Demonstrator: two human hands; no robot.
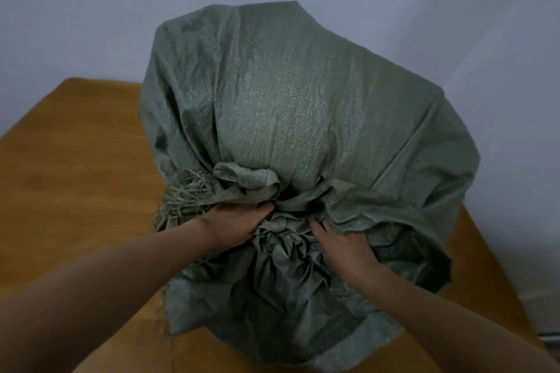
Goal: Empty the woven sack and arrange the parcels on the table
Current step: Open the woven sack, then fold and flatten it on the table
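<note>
Both bare forearms reach in from the bottom edge, the left forearm (106,281) slanting up from the corner and the right forearm (439,312) coming in from the other side. They meet at the bunched neck of the sack (288,106). The left hand (235,224) has its fingers curled into the gathered cloth just under a twisted knot (245,177). The right hand (345,247) sits just beside it, fingertips dug into the crumpled folds and gripping them. Between the two hands the cloth is wrung into tight pleats. Loose threads of a frayed edge (185,191) stick out beyond the left hand. The grey-green woven sack bulges full and rounded, lying on the brown wooden worktop (75,160) with its tied mouth toward the person; what fills it is hidden. Behind stands a pale bluish wall (91,9).
</note>
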